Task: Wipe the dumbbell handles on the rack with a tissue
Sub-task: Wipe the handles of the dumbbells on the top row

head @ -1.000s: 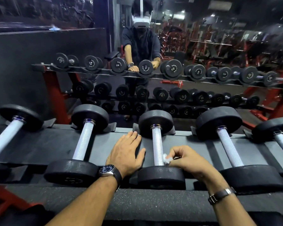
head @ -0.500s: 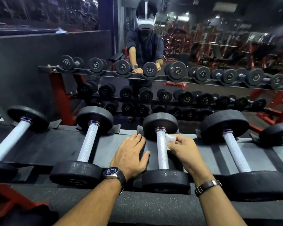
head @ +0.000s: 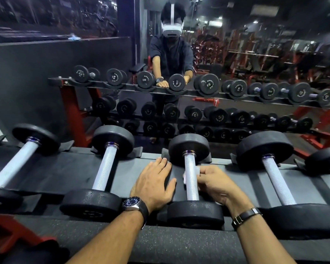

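Note:
Several black dumbbells with silver knurled handles lie side by side on the dark rack [head: 133,166]. The middle dumbbell's handle [head: 190,168] runs away from me between my hands. My right hand [head: 213,183] holds a small white tissue [head: 197,170] wrapped against the middle of that handle, fingers curled round it. My left hand [head: 154,184] rests flat, fingers straight, on the rack just left of the same dumbbell, beside its far head [head: 189,147]. Most of the tissue is hidden under my fingers.
Neighbouring dumbbells lie to the left [head: 105,168] and right [head: 274,180]. A mirror [head: 255,54] behind the rack reflects me and rows of dumbbells on a red-framed rack. A speckled rubber ledge [head: 170,242] runs along the rack's near edge.
My right hand slid the tissue along the handle from the near end to the far end, then back toward the middle. My left hand stayed flat on the rack.

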### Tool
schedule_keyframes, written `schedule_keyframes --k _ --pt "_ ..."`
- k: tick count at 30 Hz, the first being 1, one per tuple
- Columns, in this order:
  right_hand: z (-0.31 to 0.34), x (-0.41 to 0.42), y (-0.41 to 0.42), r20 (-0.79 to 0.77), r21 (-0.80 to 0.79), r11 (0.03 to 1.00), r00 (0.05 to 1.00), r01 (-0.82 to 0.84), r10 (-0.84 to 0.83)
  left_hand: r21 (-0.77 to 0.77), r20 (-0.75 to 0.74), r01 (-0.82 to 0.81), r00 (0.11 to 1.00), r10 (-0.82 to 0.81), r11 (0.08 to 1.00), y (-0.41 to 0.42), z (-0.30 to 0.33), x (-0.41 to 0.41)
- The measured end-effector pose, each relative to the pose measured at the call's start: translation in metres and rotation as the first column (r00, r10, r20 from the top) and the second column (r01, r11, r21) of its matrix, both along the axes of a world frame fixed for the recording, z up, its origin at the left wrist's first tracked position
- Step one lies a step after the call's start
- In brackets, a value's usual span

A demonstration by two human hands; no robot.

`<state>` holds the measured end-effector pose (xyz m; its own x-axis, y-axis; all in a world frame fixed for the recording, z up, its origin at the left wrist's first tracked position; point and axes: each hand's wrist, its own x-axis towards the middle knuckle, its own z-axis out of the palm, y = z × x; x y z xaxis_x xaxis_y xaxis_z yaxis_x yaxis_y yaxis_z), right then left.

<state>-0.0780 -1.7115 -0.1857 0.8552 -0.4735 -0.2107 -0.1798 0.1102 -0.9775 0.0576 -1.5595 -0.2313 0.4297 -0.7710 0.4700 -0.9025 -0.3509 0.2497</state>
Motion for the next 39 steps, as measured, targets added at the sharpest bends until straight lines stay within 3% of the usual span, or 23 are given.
schedule_keyframes --k 3,9,15,19,22,25,30,36,39 --pt "0.000 -0.013 -0.012 -0.017 0.142 0.987 0.997 -0.072 0.075 0.004 -0.002 0.005 1.000 -0.005 1.000 0.000 0.001 -0.001" --pt "0.004 0.005 -0.004 0.069 0.130 0.982 0.987 0.137 -0.147 0.006 -0.005 0.000 1.000 0.000 1.000 0.000 0.002 0.000" --pt "0.003 -0.010 -0.005 -0.036 0.162 0.987 0.999 -0.027 0.033 0.006 -0.009 0.000 1.000 0.000 1.000 0.001 0.002 -0.001" --pt "0.000 -0.007 -0.008 0.021 0.139 0.977 0.986 0.163 -0.167 0.014 -0.012 0.002 1.000 -0.002 1.000 0.000 0.002 -0.001" --pt "-0.001 -0.006 0.003 -0.002 0.062 0.997 0.999 0.040 -0.040 0.012 -0.009 0.002 1.000 -0.001 1.000 0.001 0.002 -0.001" --pt "0.001 -0.018 0.002 -0.073 0.107 0.990 0.992 -0.093 0.101 0.016 -0.015 0.003 1.000 -0.003 1.000 0.001 0.003 -0.001" --pt "-0.003 -0.015 0.000 0.012 0.135 0.990 0.999 0.031 -0.033 0.007 -0.014 0.004 1.000 -0.004 1.000 0.001 0.002 -0.001" --pt "-0.009 -0.023 -0.006 -0.114 0.037 0.981 0.975 -0.188 0.191 0.017 -0.022 0.006 1.000 -0.005 1.000 0.002 0.003 -0.001" --pt "-0.008 -0.021 -0.007 -0.039 0.076 0.996 0.998 -0.048 0.051 0.014 -0.024 0.004 1.000 -0.004 1.000 0.001 0.003 -0.001"
